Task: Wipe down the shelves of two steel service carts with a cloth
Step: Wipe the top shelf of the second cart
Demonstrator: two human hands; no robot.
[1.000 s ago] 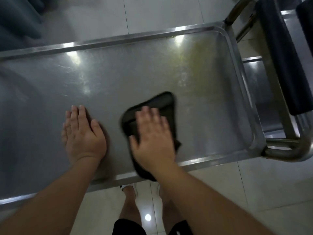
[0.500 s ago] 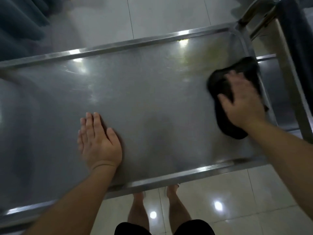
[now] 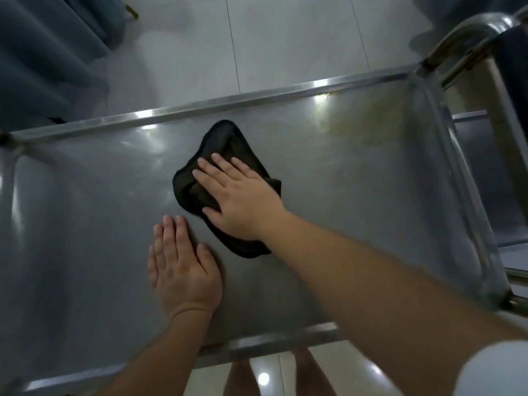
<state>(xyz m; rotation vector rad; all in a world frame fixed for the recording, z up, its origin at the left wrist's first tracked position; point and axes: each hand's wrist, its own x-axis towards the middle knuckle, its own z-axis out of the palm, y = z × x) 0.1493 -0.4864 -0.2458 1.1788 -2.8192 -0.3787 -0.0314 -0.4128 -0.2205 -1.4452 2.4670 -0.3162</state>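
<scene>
Pale floor tiles (image 3: 285,38) show behind a steel service cart, and a blue curtain (image 3: 43,52) hangs past the far left corner of its top shelf (image 3: 85,224). Shiny raised edges run all around this shelf.

Near the middle of the shelf, closer to its near edge, the left hand (image 3: 183,270) lies flat on the bare steel. Its fingers are straight and it holds nothing. It looks like it is steadying the person or the cart.

Just to the right and a bit farther in, the black cloth (image 3: 220,155) sits bunched in the middle of the shelf. The right hand (image 3: 240,198) presses down on it with flat, spread fingers. The cloth almost touches the left hand's fingertips.

Toward the far right corner, a dull yellowish smear (image 3: 371,121) shows on the steel. Past the right edge are the cart's handle bar (image 3: 463,32) and a lower shelf (image 3: 491,181).

The step in hand seems to be wiping the top shelf. Next, the right hand likely needs to push the cloth to the smear and the corners, pressing firmly. The lower shelf and the second cart would come after.
</scene>
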